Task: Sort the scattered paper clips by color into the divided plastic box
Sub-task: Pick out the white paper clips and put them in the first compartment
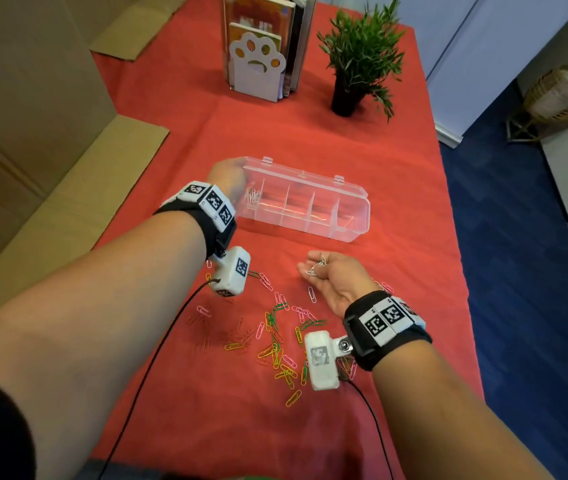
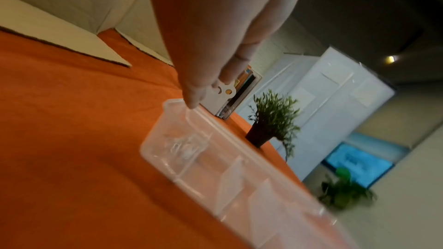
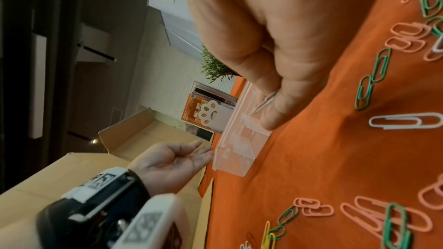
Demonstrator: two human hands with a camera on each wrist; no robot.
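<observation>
red cloth over the table (image 1: 396, 220), cardboard off past my left arm, bookend and potted plant beyond the box. my left hand (image 1: 227, 174) hovers over the end compartment of the clear divided box (image 1: 344, 202), fingers straight and relaxed, holding nothing; silver clips (image 1: 253, 195) already lie in that compartment just under it. guess it's there because that slot is the silver one. my right hand (image 1: 331, 275) sits palm up, just nearer me than the box, fingers curled around a small bunch of silver clips (image 1: 317, 266), likely staged for the same slot. one more silver clip (image 1: 312, 294) lies on the cloth just beside that wrist. mixed pile (image 1: 275, 337) of green, yellow, pink, red clips is between my forearms. other compartments look empty, but clear walls and glare make that uncertain. red clips barely show against the cloth. wrist cameras cover part of the pile.
</observation>
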